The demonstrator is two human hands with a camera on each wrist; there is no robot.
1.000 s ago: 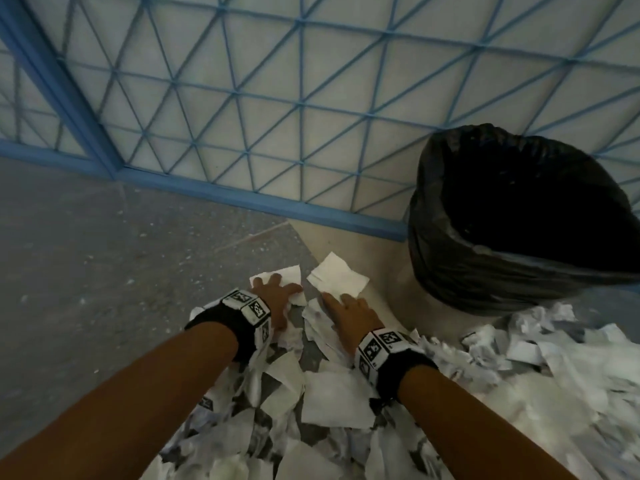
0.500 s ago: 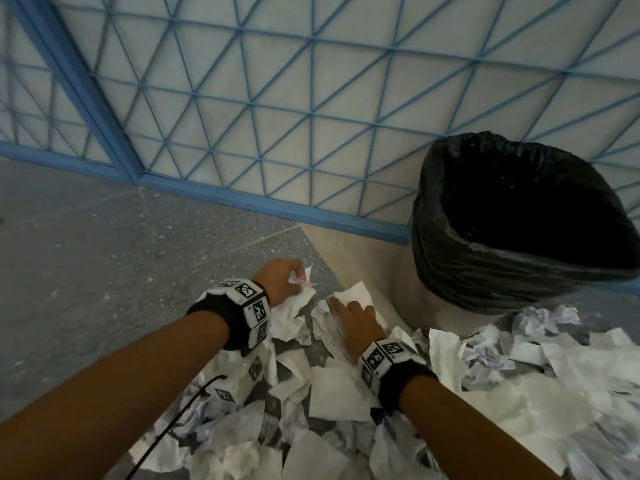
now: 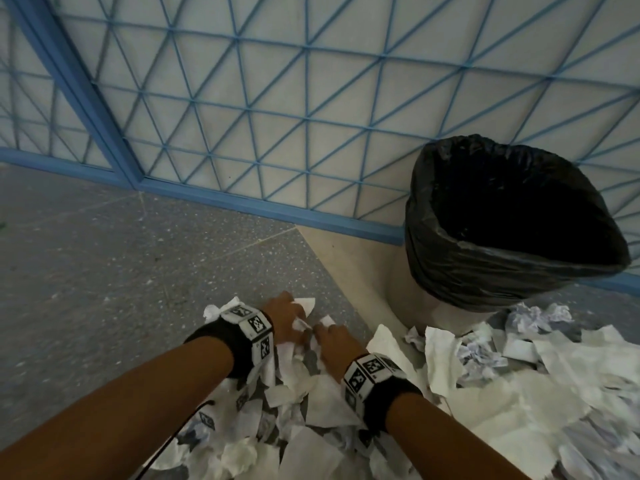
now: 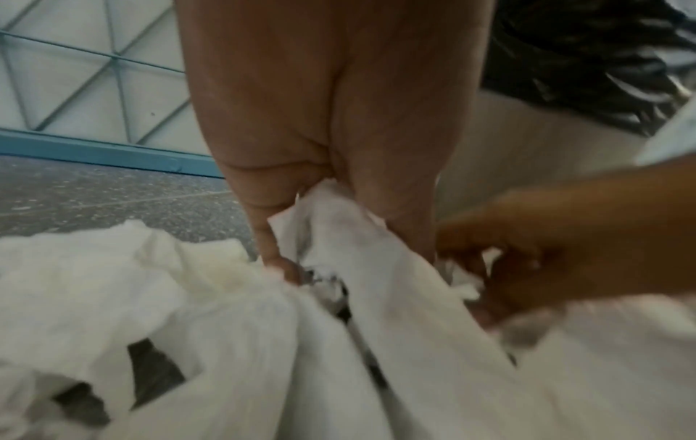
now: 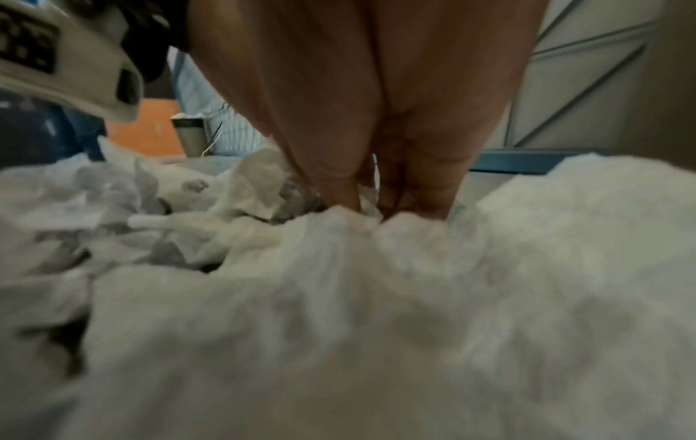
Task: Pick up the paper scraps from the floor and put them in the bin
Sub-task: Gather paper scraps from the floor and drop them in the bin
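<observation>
Grey speckled floor runs up to a blue lattice partition, and a bin lined with a black bag stands against it, to the right of the hands. White paper scraps cover the floor from the bin's foot down to the near edge of the head view, some flat and some crumpled.

One second ago both hands lay flat and apart on separate sheets at the far edge of the pile. Now they have come together there, nearly touching each other. The left hand has its fingers curled round a bunch of paper; the left wrist view shows a sheet gripped between thumb and fingers. The right hand pushes its fingers down into the scraps beside it and seems to pinch some, though the blurred right wrist view does not let me say so firmly.

My judgement is that the gathering step is nearly complete: one handful is formed, nothing is lifted yet, and most scraps remain on the floor, so the task is at an early stage.
</observation>
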